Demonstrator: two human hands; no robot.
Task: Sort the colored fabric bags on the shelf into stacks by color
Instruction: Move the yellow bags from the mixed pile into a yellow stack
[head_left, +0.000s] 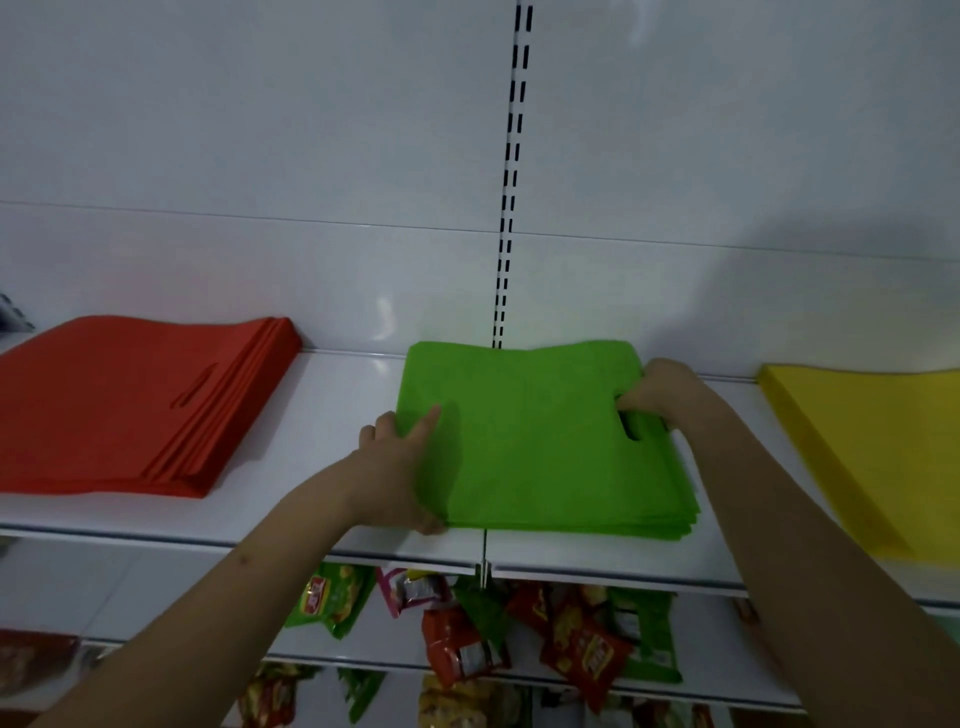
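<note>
A stack of green fabric bags (540, 441) lies in the middle of the white shelf (337, 410). My left hand (400, 462) grips the stack's left edge, thumb on top and fingers under it. My right hand (660, 389) holds the right edge at the handle cut-out, fingers curled into the slot. A stack of red bags (130, 405) lies at the left of the shelf. A stack of yellow bags (878, 447) lies at the right, partly cut off by the frame.
The white back wall with a slotted upright (506, 208) rises behind the green stack. Lower shelves hold several red and green snack packets (467, 639). Bare shelf shows between the stacks.
</note>
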